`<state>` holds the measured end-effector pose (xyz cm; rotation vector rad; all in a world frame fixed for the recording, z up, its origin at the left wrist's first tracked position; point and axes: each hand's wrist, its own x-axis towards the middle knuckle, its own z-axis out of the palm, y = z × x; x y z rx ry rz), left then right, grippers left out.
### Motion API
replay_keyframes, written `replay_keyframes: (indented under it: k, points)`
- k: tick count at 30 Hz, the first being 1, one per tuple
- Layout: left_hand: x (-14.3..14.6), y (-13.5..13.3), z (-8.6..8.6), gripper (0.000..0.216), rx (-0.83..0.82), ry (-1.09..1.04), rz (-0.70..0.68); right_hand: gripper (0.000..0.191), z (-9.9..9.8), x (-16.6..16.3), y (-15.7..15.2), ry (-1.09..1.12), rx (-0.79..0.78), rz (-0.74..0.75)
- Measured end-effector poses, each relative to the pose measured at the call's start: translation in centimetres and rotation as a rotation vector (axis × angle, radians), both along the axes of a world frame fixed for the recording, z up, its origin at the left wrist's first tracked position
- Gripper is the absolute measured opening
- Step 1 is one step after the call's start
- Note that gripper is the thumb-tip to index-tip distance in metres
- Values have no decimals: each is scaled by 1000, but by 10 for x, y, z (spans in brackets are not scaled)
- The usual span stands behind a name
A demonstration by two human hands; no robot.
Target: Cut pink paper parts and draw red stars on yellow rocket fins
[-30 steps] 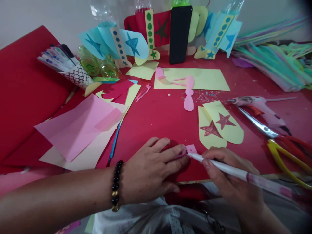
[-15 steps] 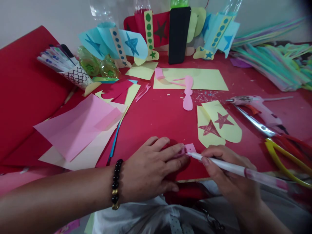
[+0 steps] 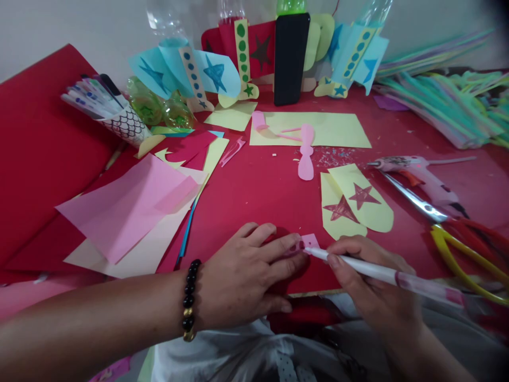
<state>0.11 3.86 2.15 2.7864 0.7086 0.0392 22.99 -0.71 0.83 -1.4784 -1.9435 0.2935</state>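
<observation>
My left hand (image 3: pixel 242 276), wearing a black bead bracelet (image 3: pixel 188 300), lies flat on a red paper sheet (image 3: pixel 290 276), its fingertips pressing a small pink paper piece (image 3: pixel 310 242). My right hand (image 3: pixel 369 281) grips a white pen with a pink-tinted barrel (image 3: pixel 369 271). The pen's tip rests on the pink piece, right beside my left fingertips. Most of the pink piece is hidden under my left fingers.
Yellow star cut-outs (image 3: pixel 353 201) and a pink cut-out (image 3: pixel 305 154) on yellow paper (image 3: pixel 338 132) lie ahead. Scissors (image 3: pixel 417 201) and a glue gun (image 3: pixel 413 172) are at right, with pink sheets (image 3: pixel 123 212) at left and paper crafts behind.
The pen tip and my right hand have shifted slightly left. The whole scene has drifted a little with my head. My left hand stays on the pink piece.
</observation>
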Motion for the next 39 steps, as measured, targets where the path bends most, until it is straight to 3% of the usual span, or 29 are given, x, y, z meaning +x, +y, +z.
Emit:
replay_keyframes:
  k: [33,36,39]
  points:
    - [1,0,0,63,14,11,-2,4,3,-2,1,19,-3,-31]
    - [1,0,0,64,32,9,1,3,-2,1,-3,73,-12,-24]
    - [1,1,-1,65,27,7,10,5,-10,7,-11,192,15,-116]
